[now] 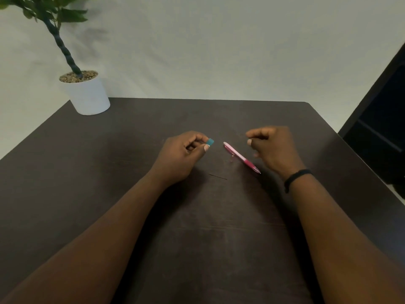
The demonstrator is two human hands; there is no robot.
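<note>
My left hand (pixel 183 155) pinches a small teal-capped case (pixel 210 141) between thumb and forefinger, just above the dark table (pixel 131 194). A pink mechanical pencil (pixel 241 157) lies slantwise on the table between my hands, its tip toward me. My right hand (pixel 271 148) hovers just right of the pencil with its fingers curled; whether it pinches something tiny I cannot tell. A thin dark lead (pixel 217 176) lies on the table in front of the pencil.
A white pot (pixel 87 95) with a green plant stands at the table's far left corner. A dark piece of furniture (pixel 381 119) stands past the table's right edge. A black band circles my right wrist. A pale wall lies behind.
</note>
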